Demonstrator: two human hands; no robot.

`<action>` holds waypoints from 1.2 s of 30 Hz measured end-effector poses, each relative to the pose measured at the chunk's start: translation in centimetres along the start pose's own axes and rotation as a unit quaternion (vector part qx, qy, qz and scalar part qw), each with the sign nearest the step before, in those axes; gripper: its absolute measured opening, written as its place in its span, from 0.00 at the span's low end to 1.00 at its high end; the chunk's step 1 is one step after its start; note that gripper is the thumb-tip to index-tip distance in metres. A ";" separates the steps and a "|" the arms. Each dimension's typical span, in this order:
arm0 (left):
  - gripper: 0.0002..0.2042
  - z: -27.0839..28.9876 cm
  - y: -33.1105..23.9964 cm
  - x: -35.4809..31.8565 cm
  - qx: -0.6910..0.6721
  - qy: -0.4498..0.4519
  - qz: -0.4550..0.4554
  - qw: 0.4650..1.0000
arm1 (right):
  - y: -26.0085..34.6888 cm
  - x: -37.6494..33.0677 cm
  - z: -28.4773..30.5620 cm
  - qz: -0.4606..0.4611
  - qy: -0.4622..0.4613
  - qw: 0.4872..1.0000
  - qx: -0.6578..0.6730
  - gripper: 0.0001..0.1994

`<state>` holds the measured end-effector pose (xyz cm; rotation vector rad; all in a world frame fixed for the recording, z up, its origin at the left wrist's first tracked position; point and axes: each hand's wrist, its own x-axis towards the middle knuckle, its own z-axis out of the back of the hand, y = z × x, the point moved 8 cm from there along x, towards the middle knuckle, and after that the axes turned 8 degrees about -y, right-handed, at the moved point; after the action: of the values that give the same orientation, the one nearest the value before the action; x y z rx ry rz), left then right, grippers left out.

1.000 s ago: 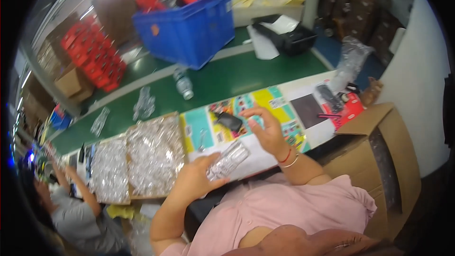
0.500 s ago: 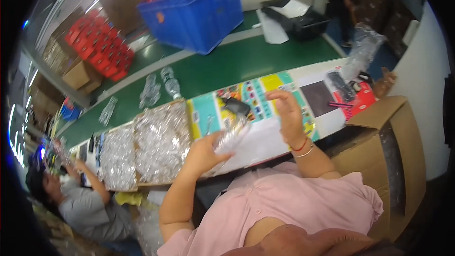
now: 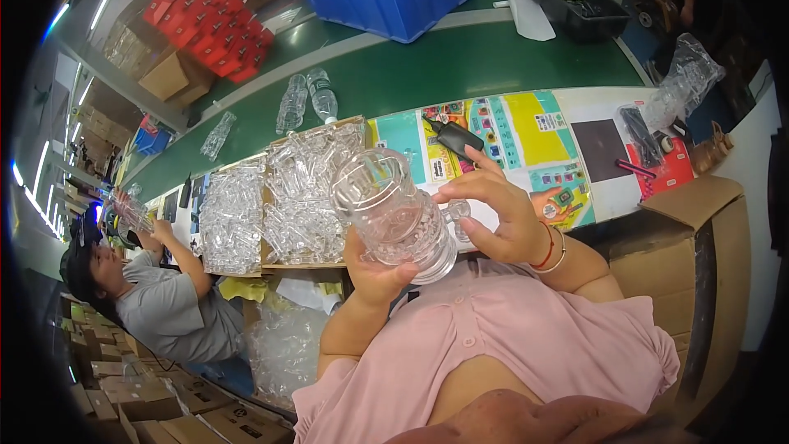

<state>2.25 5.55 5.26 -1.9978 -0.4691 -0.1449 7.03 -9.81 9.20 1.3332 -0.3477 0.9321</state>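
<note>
Red boxes (image 3: 205,29): stacked far left, beyond green belt.
Brown cartons (image 3: 168,74): beside red boxes; more lower left (image 3: 140,399).
Open carton (image 3: 699,263): right, beside worktop.
Colourful sheet (image 3: 509,144): flat on worktop, teal, yellow, pink panels.
Red card (image 3: 670,168): right end of worktop.
Plastic bag (image 3: 686,78): clear, crumpled, far right.

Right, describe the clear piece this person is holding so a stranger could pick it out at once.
Start at the green conveyor belt, then come down past the colourful printed sheet to the person's raised hands. The clear plastic mug-shaped piece sits gripped from below by the left hand, with the right hand at its side. Unlike the clear parts heaped in the cardboard tray, it is single, larger and lifted off the table.
</note>
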 end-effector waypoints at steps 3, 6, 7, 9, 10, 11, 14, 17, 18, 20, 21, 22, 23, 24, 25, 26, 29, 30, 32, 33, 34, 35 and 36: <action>0.45 0.3 0.1 -0.3 0.015 -0.014 -0.013 1.000 | 0.4 0.1 0.0 0.018 0.007 1.000 -0.024 0.18; 0.47 1.3 0.6 -0.6 0.056 0.003 -0.053 0.997 | 0.9 0.1 -0.1 0.040 0.009 0.998 -0.039 0.19; 0.47 1.0 0.3 -0.6 0.077 0.034 -0.088 0.993 | 0.9 0.1 -0.2 0.050 0.007 0.998 -0.045 0.19; 0.40 0.1 0.1 -0.5 0.054 0.048 -0.105 0.992 | 1.1 0.3 -0.3 0.058 -0.006 0.997 -0.053 0.17; 0.32 -0.6 -0.2 -0.5 0.029 0.066 -0.120 0.990 | 1.3 0.3 -0.1 0.065 -0.021 0.996 -0.065 0.16; 0.26 -0.6 -0.6 -0.3 0.198 0.090 -0.147 0.965 | 1.2 0.2 0.1 0.064 -0.023 0.995 -0.067 0.16; 0.22 0.0 -1.1 -0.9 0.298 0.077 -0.225 0.924 | 1.3 0.0 0.1 0.088 -0.012 0.993 -0.072 0.18; 0.19 -1.2 -2.7 -1.2 0.288 0.113 -0.344 0.887 | 1.5 0.0 -0.3 0.095 0.008 0.994 -0.057 0.20; 0.19 -2.0 -3.6 -2.0 0.274 0.169 -0.435 0.841 | 1.5 -0.3 -0.4 0.096 0.024 0.994 -0.049 0.22; 0.18 -2.4 -4.5 -2.2 0.295 0.217 -0.443 0.818 | 1.5 -0.8 -0.5 0.106 0.045 0.993 -0.032 0.23; 0.17 -2.9 -4.6 -2.7 0.325 0.240 -0.458 0.792 | 1.4 -1.1 -0.6 0.107 0.051 0.993 -0.026 0.25; 0.16 -3.5 -4.6 -3.3 0.351 0.263 -0.471 0.765 | 1.4 -1.5 -0.6 0.106 0.057 0.992 -0.022 0.26; 0.15 -3.8 -4.8 -3.5 0.355 0.272 -0.465 0.764 | 1.3 -1.9 -0.7 0.113 0.060 0.992 -0.018 0.27; 0.15 -3.9 -4.8 -3.8 0.359 0.267 -0.467 0.762 | 1.4 -2.1 -0.7 0.118 0.065 0.991 -0.015 0.27; 0.15 -3.8 -4.7 -4.0 0.357 0.262 -0.466 0.766 | 1.4 -2.2 -0.8 0.116 0.065 0.991 -0.022 0.26; 0.15 -3.8 -4.7 -4.1 0.355 0.258 -0.464 0.770 | 1.4 -2.4 -0.8 0.115 0.066 0.991 -0.029 0.26; 0.16 -3.7 -4.4 -4.2 0.352 0.244 -0.441 0.789 | 1.0 -2.9 -1.0 0.088 0.073 0.993 -0.034 0.21; 0.16 -3.6 -4.3 -4.0 0.348 0.236 -0.428 0.800 | 1.0 -3.0 -1.0 0.090 0.076 0.993 -0.032 0.21; 0.18 -3.4 -3.8 -4.1 0.355 0.252 -0.424 0.794 | 0.8 -2.9 -1.0 0.079 0.075 0.993 -0.039 0.15; 0.21 -3.5 -3.5 -4.2 0.361 0.270 -0.419 0.788 | 0.7 -2.8 -1.0 0.081 0.078 0.993 -0.038 0.15; 0.21 -3.6 -3.4 -4.2 0.362 0.268 -0.420 0.788 | 0.4 -2.7 -1.0 0.078 0.082 0.993 -0.014 0.13; 0.26 -3.5 -3.1 -3.5 0.328 0.265 -0.359 0.832 | 0.1 -2.6 -1.0 0.076 0.086 0.993 0.009 0.12; 0.31 -3.3 -2.6 -3.0 0.293 0.260 -0.296 0.871 | -0.3 -2.7 -1.0 0.078 0.088 0.993 0.010 0.12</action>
<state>-1.19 2.88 8.04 -1.1023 -0.6610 -0.8036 5.35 -9.84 6.86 1.2437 -0.3103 1.1788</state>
